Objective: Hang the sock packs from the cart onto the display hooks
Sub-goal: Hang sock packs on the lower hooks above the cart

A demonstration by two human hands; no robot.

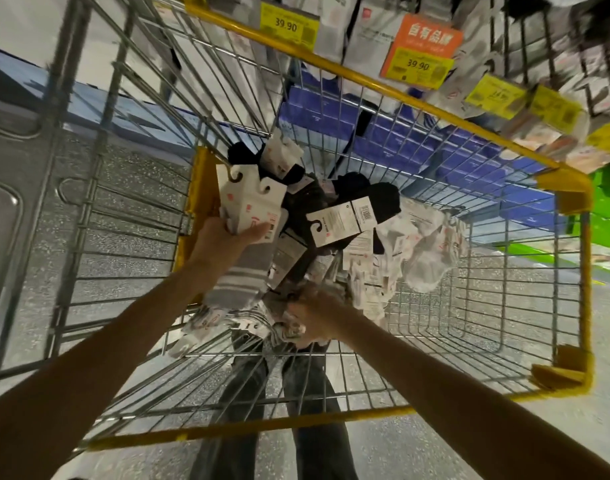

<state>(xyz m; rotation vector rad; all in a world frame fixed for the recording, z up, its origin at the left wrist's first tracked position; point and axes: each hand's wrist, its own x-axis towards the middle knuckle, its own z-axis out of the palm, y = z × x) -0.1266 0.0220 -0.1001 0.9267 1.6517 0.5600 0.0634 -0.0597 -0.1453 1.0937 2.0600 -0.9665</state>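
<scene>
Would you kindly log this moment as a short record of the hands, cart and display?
cart: wire, yellow rim
pile: black, white and grey sock packs, loose in the cart
left hand: grips striped packs near their white cards, above the pile
right hand: down in the pile's near end, grip unclear
display: packs hanging beyond the cart, yellow tags reading 39.90

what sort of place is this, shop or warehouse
Most likely a retail shop aisle. Yellow price tags reading 39.90 hang on the display, packaged goods hang behind them, and a wire cart with a yellow rim holds loose sock packs.
</scene>
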